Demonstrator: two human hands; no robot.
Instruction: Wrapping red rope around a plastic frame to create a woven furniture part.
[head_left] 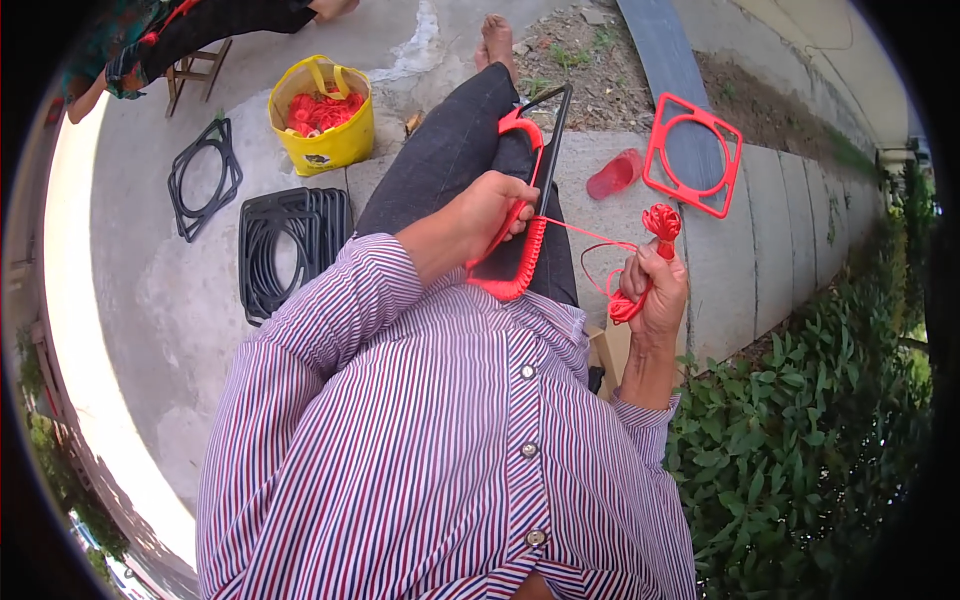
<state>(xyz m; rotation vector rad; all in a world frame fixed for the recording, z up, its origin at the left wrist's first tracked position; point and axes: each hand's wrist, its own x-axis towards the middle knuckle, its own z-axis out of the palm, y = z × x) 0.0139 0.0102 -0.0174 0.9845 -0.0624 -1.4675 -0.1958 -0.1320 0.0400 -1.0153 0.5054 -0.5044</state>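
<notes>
My left hand (485, 220) is closed on a black frame (562, 135) held tilted above my lap. Red cord is wound closely along part of that frame, forming a ridged red edge (527, 265); its far end still shows bare black. From near my left fingers a strand of red cord (585, 231) runs across to the right. My right hand (655, 285), raised at the right, is wrapped round a bundle of red cord (660, 222), with loops sticking out above and below the fist. A loose loop hangs between the two hands.
To the left lie a stack of black frames (335, 215) and a single black frame (178, 190). Beyond stands a yellow bucket (325, 152) of red cord. A red frame (653, 150) and red slipper (614, 175) lie right; bushes (780, 440) border me. Another person (230, 25) is at upper left.
</notes>
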